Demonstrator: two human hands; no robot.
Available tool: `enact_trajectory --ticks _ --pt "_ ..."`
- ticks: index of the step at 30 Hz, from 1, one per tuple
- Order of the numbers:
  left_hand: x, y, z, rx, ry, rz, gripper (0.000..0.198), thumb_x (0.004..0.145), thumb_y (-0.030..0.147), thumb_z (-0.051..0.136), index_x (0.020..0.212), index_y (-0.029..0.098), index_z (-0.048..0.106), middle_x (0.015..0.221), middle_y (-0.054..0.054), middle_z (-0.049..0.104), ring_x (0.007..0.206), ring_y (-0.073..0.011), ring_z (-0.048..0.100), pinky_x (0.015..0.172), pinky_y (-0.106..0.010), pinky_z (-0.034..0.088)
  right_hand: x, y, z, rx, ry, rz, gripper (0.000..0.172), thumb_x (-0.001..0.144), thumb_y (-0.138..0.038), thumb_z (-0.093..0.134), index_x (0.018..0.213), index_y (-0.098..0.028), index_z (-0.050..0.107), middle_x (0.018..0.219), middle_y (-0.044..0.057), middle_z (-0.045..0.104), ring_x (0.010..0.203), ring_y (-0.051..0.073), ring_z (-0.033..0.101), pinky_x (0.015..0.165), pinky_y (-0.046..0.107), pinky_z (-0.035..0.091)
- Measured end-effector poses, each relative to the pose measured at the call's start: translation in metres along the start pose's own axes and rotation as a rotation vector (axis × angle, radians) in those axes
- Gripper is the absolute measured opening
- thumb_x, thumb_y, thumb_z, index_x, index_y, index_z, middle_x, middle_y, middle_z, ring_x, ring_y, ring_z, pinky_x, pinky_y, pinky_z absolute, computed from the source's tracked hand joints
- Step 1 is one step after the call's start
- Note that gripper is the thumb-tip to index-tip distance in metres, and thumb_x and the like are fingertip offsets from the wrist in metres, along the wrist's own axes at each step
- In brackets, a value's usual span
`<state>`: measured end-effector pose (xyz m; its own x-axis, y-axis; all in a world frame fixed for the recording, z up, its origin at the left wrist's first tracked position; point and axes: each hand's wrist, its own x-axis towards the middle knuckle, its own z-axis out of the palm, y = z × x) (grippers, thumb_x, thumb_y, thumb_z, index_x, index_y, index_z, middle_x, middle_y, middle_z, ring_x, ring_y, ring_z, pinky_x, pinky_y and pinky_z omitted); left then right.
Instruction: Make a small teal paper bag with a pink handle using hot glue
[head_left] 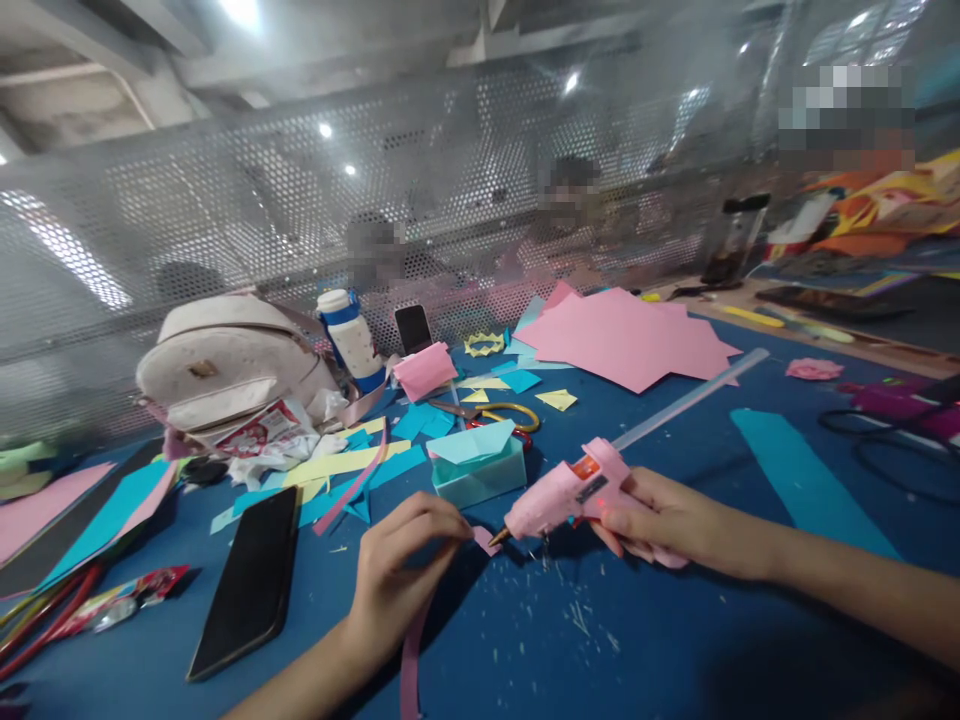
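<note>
In my right hand (pixel 652 520) is a pink glue gun (pixel 559 495), my fingers wrapped round its handle. A clear glue stick (pixel 690 398) pokes out of its back end. The metal nozzle points left and meets, or nearly meets, the end of a pink paper strip (pixel 410 660). My left hand (pixel 412 560) pinches that strip close to its tip, and the rest hangs down toward the table's near side. Just beyond both hands stands a small light-teal paper box (pixel 480 470) with a folded flap on top.
Scissors (pixel 502 412) and paper scraps (pixel 375 460) lie behind the box. A black phone (pixel 251 580) is at left, with a backpack (pixel 232 360) and bottle (pixel 351 335) behind. Pink sheets (pixel 622 335) lie at the back; a blue strip (pixel 810 480) is at right. A perforated screen (pixel 450 180) borders the table.
</note>
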<state>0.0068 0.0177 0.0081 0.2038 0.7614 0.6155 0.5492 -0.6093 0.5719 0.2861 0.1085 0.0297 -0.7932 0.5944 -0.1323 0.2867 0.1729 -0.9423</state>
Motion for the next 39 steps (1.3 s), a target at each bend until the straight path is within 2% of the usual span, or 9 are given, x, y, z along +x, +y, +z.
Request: enact_trajectory --ticks 5,16,26,39 --pt "-0.001 0.0 0.0 -0.002 0.0 0.003 0.018 0.084 0.004 0.058 0.086 0.019 0.066 0.083 -0.005 0.066 0.078 -0.0154 0.064 0.069 -0.025 0.05 0.0 -0.001 0.0 -0.009 -0.002 0.021 0.055 0.081 -0.068 0.05 0.068 -0.015 0.054 0.05 -0.005 0.042 0.041 0.005 0.035 0.038 0.017 0.026" --pt "-0.001 0.003 0.0 -0.018 0.0 0.016 0.018 0.084 0.002 0.058 0.086 0.019 0.065 0.083 -0.004 0.066 0.078 -0.0144 0.064 0.069 -0.024 0.05 0.0 0.004 0.001 0.007 0.013 0.085 0.055 0.078 -0.07 0.053 0.068 -0.016 0.048 0.056 -0.003 0.044 0.045 0.005 0.037 0.039 0.018 0.028" --pt "0.0 0.002 0.001 -0.006 0.013 0.025 0.018 0.083 0.001 0.059 0.085 0.018 0.064 0.083 -0.003 0.065 0.078 -0.013 0.063 0.07 -0.023 0.05 0.0 0.003 0.001 0.013 -0.02 0.08 0.056 0.079 -0.071 0.051 0.062 -0.018 0.042 0.052 -0.005 0.039 0.044 0.005 0.035 0.041 0.019 0.027" --pt "0.0 0.0 0.0 -0.033 0.019 0.039 0.019 0.083 0.0 0.058 0.087 0.017 0.064 0.085 -0.003 0.064 0.08 -0.0124 0.062 0.071 -0.023 0.049 -0.001 0.01 -0.001 0.006 0.043 0.133 0.056 0.076 -0.073 0.052 0.071 -0.019 0.041 0.059 -0.005 0.043 0.047 0.005 0.037 0.042 0.02 0.027"
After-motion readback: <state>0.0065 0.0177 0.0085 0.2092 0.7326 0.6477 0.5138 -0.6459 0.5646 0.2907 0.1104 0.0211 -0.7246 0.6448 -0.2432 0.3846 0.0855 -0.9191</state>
